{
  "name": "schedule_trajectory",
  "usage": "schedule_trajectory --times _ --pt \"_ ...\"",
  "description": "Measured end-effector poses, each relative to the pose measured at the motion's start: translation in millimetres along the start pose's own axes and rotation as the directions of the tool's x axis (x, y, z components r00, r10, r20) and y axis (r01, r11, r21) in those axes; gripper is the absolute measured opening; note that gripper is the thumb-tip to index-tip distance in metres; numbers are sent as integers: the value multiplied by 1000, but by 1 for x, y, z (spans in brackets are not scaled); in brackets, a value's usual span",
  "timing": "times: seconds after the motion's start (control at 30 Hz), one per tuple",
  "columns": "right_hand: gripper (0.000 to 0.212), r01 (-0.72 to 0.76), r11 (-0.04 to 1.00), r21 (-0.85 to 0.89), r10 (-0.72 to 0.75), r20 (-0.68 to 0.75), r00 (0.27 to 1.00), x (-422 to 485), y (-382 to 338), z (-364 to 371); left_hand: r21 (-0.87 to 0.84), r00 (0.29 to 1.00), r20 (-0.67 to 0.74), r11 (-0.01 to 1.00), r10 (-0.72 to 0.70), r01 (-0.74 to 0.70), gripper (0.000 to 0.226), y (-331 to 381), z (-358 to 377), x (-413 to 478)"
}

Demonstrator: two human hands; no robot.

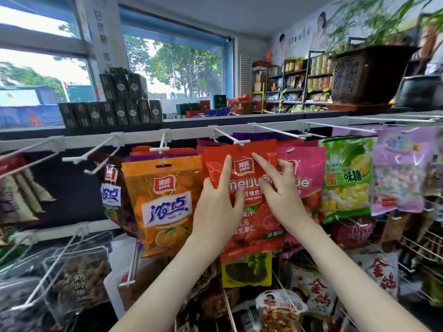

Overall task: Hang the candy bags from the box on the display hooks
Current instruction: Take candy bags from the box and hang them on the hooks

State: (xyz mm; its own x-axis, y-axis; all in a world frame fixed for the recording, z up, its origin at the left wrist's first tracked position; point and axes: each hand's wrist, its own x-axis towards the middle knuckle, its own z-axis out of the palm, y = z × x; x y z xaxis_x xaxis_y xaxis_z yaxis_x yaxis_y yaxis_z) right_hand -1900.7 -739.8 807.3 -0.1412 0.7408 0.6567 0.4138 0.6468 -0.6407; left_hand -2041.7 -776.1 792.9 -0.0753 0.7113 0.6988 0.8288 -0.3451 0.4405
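A red candy bag [244, 168] with a white logo is held up against the white display hook [230, 137] in the middle of the top rail; its top edge sits at the hook's tip. My left hand [217, 200] grips the bag's left edge, index finger stretched up along it. My right hand [280, 188] pinches the bag's right side, index finger pointing at its top. An orange candy bag [165, 207] hangs to the left, a pink bag [309, 178] just behind to the right. No box is in view.
A green-yellow bag [345, 178] and a lilac bag [400, 171] hang further right. Bare white hooks [93, 154] jut out at the left of the rail. Lower hooks carry nut and snack packs [79, 279]. Dark boxes [115, 109] stand on the shelf above.
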Motion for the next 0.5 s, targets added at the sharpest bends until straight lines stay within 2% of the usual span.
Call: schedule_trajectory --times 0.27,0.4,0.5 --pt "61 -22 1000 9 21 94 995 1 5 -1 217 998 -57 976 18 -5 68 -10 -3 -5" --pt "62 -36 999 5 35 87 996 3 8 3 250 998 -62 968 0 16 70 -10 -1 -6" --pt "61 -25 999 -41 28 73 997 4 7 4 350 991 -133 937 31 17 67 -12 3 -3"
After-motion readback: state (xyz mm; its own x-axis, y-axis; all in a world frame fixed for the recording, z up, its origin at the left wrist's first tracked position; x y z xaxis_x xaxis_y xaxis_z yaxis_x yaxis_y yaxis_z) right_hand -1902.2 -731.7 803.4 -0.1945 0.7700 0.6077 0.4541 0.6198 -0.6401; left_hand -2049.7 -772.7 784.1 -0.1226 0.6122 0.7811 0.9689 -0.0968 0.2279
